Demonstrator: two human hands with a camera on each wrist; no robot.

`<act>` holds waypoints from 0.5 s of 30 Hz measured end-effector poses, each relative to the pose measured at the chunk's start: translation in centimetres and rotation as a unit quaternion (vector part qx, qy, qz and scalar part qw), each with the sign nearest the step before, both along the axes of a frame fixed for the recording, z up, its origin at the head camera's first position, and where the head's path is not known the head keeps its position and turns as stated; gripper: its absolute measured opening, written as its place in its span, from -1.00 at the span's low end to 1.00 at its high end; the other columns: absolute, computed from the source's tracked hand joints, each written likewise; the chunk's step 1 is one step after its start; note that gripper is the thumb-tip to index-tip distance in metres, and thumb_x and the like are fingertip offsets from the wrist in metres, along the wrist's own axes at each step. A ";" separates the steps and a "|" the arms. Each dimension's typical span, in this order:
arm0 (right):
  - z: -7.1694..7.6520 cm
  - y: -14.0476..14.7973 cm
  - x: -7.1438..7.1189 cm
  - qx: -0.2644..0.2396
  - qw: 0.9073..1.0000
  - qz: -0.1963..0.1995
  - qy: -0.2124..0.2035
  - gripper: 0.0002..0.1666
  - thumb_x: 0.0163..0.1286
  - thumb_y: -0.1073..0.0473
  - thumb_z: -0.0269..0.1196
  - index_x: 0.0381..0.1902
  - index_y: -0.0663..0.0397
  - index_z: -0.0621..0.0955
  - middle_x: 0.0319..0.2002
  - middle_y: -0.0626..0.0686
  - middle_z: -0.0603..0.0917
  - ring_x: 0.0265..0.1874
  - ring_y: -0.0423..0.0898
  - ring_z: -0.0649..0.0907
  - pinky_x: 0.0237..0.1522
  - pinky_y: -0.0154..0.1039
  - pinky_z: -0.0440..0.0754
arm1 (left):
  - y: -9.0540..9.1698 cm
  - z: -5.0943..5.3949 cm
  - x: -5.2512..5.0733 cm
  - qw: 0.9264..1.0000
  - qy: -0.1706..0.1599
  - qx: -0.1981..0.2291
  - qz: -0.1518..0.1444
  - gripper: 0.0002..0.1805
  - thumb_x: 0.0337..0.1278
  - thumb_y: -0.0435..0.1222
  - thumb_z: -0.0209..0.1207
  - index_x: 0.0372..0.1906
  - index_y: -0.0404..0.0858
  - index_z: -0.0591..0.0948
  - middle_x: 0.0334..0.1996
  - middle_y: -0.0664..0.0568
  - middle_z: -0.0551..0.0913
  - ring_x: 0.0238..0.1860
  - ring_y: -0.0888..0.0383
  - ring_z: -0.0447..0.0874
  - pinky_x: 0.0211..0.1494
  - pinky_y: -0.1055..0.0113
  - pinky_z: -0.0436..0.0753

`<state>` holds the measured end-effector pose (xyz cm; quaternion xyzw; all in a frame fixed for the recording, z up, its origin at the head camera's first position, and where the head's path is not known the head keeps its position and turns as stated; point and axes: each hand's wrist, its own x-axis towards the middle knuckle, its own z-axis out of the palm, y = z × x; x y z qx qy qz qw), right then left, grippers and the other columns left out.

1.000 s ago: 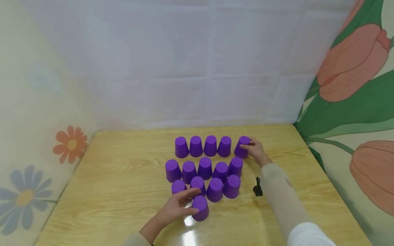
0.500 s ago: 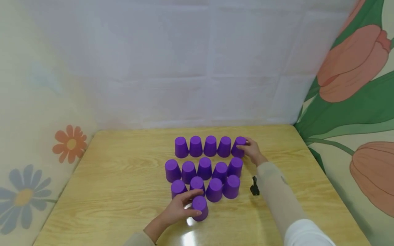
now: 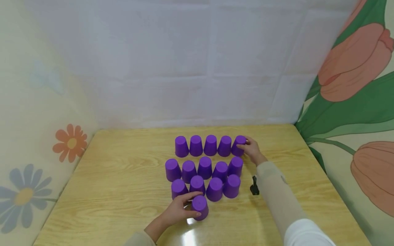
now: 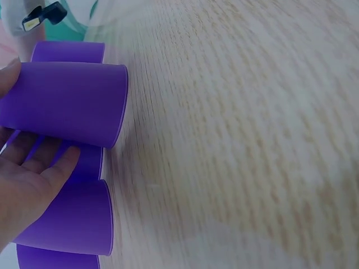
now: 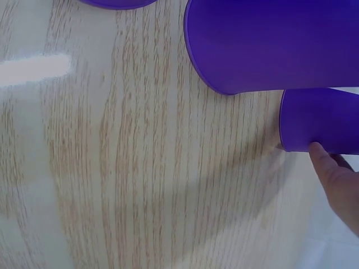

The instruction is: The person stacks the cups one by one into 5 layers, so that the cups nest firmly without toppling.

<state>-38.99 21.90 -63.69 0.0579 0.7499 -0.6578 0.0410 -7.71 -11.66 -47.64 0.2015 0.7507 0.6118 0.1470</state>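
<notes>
Upside-down purple cups stand in rows on the wooden table. My left hand (image 3: 176, 212) holds the lone front cup (image 3: 200, 207) from its left side, thumb in front and fingers behind. In the left wrist view, the thumb lies on that cup (image 4: 70, 103) and the fingers reach beneath it, beside other cups. At the right end of the back row, my right hand (image 3: 252, 150) grips a cup (image 3: 237, 146) from the right. The right wrist view shows a finger on this cup (image 5: 314, 123); its far side is hidden.
Several cups make up the back row (image 3: 195, 146), the middle row (image 3: 204, 168) and the row before it (image 3: 214, 190). A small black object (image 3: 254, 187) appears beside the right sleeve (image 3: 277, 194). A white sheet (image 3: 184, 68) hangs behind the table (image 3: 117, 191).
My right hand has slid the back-row end cup left, up to the neighbouring cup, and then stayed there. The left hand has hardly moved at the front cup.
</notes>
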 end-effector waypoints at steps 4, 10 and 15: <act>2.3 -0.9 1.6 -0.003 1.000 -0.003 -0.005 -0.18 -0.20 0.18 0.43 0.11 -0.03 0.39 0.02 0.24 0.41 -0.14 0.04 0.51 -0.20 -0.15 0.54 | -0.1 -0.1 0.0 1.000 0.003 -0.002 0.004 -0.36 -0.27 -0.36 0.31 0.07 -0.42 0.38 -0.03 -0.20 0.45 -0.11 0.01 0.46 -0.02 0.30 0.42; 9.3 -2.8 6.6 -0.021 0.999 0.018 0.016 -0.28 -0.07 0.26 0.35 0.11 0.08 0.38 -0.01 0.26 0.43 -0.15 0.04 0.52 -0.19 -0.15 0.54 | -0.3 -0.1 0.1 1.000 0.009 0.011 0.005 -0.37 -0.26 -0.39 0.30 0.05 -0.45 0.39 -0.05 -0.20 0.47 -0.10 0.02 0.47 -0.01 0.27 0.43; 17.6 -4.9 12.3 0.026 0.998 0.036 -0.032 -0.25 0.12 0.34 0.17 0.23 0.31 0.11 0.15 0.40 0.18 0.09 0.24 0.27 0.06 0.05 0.29 | -0.4 0.0 0.1 1.000 0.007 0.020 -0.003 -0.39 -0.25 -0.42 0.28 0.05 -0.47 0.37 -0.05 -0.22 0.47 -0.06 -0.07 0.44 0.02 0.19 0.41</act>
